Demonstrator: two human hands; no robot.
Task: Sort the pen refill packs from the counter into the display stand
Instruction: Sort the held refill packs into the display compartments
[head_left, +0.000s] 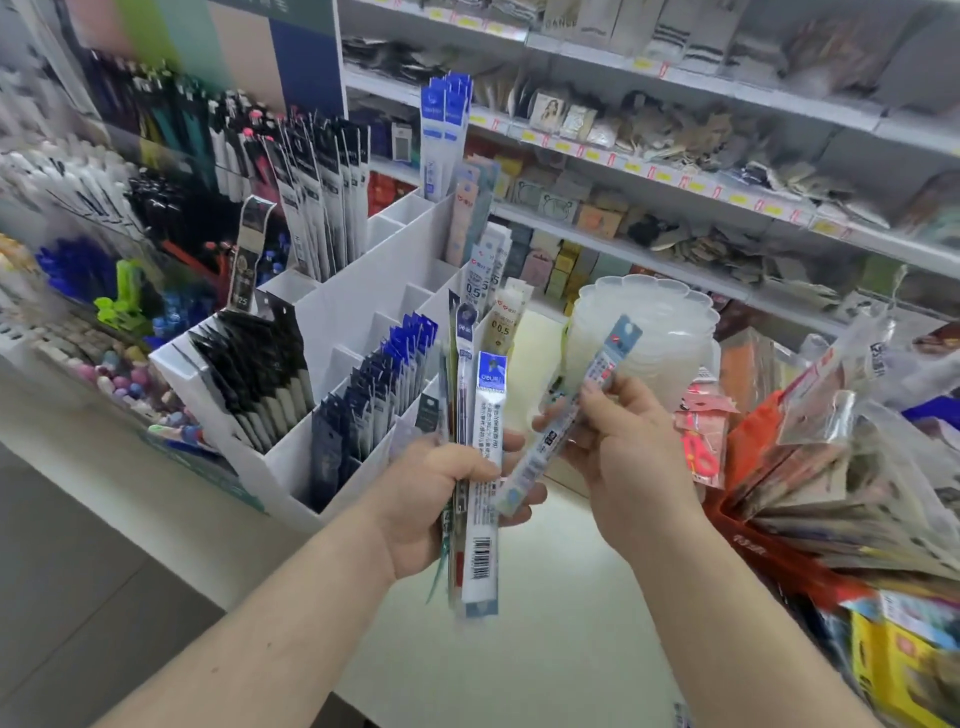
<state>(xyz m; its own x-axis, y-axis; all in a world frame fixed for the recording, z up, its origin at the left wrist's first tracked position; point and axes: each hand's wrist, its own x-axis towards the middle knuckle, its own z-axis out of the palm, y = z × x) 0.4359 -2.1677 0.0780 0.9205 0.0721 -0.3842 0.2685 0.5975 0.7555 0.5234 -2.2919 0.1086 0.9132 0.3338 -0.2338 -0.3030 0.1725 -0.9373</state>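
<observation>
Pale desk (519, 649) ahead: your left hand (431, 499) clamps the upright bundle of slim refill packs (480, 467); your right hand (623, 441) pinches one blue-topped clear pack (571, 410), separated for slotting into the white compartmented cardboard stand (332, 306).

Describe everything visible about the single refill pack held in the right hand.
The slim clear plastic refill pack with a pale blue header card is long, narrow and flat, with small printed labels along its length too blurred to read. It tilts diagonally, header end up and to the right, lower end down by the left hand's bundle. The right hand pinches it near its middle between thumb and fingers, above the pale counter, in front of a translucent plastic container.
</observation>
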